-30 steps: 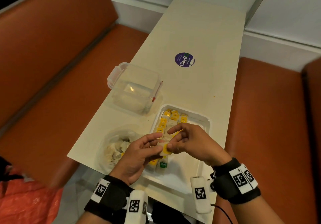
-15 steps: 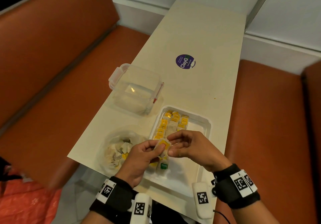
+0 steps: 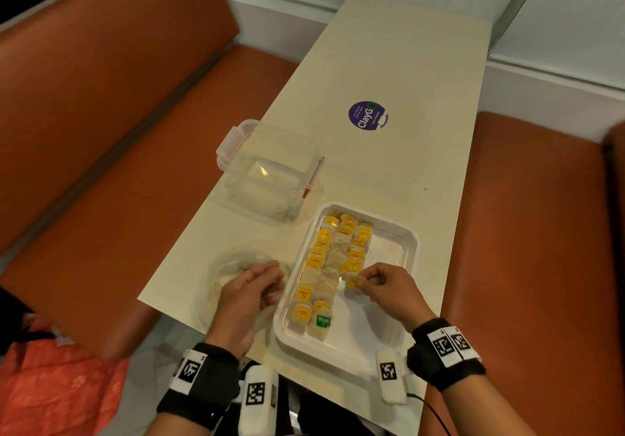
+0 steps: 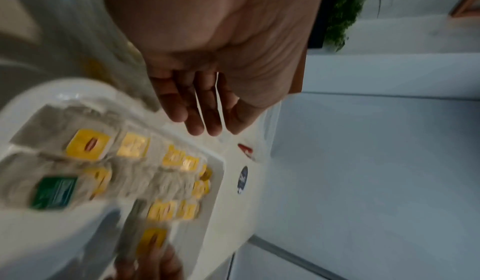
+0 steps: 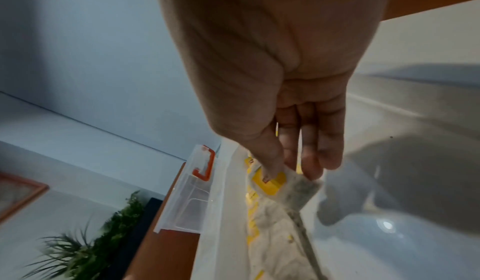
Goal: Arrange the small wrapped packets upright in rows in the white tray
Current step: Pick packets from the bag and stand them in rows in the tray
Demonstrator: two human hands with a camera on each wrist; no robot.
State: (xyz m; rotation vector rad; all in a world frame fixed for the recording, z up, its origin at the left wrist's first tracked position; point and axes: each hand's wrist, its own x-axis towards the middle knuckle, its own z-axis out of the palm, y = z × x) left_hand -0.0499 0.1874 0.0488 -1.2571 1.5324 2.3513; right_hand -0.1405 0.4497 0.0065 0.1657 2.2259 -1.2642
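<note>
The white tray (image 3: 404, 237) sits at the table's near end, with two full rows and a shorter third row of small wrapped packets (image 3: 323, 259), most yellow-labelled, one green-labelled (image 3: 323, 320). My right hand (image 3: 360, 280) pinches a yellow-labelled packet (image 3: 352, 281) by its top, low over the tray at the near end of the third row; thumb and fingers grip it in the right wrist view (image 5: 270, 181). My left hand (image 3: 274, 276) hovers over a clear bag of loose packets (image 3: 223, 276) left of the tray, fingers relaxed and holding nothing (image 4: 205, 126).
A clear lidded container (image 3: 270, 171) with an orange clasp stands just beyond the bag. Further up the cream table is a purple round sticker (image 3: 368, 115). Orange bench seats (image 3: 101, 165) flank the table. The tray's right half (image 3: 382, 300) is bare.
Both hands were holding one packet over the tray's near left. The left hand has let go and moved left over the bag; the right hand has carried the packet right, down to the third row.
</note>
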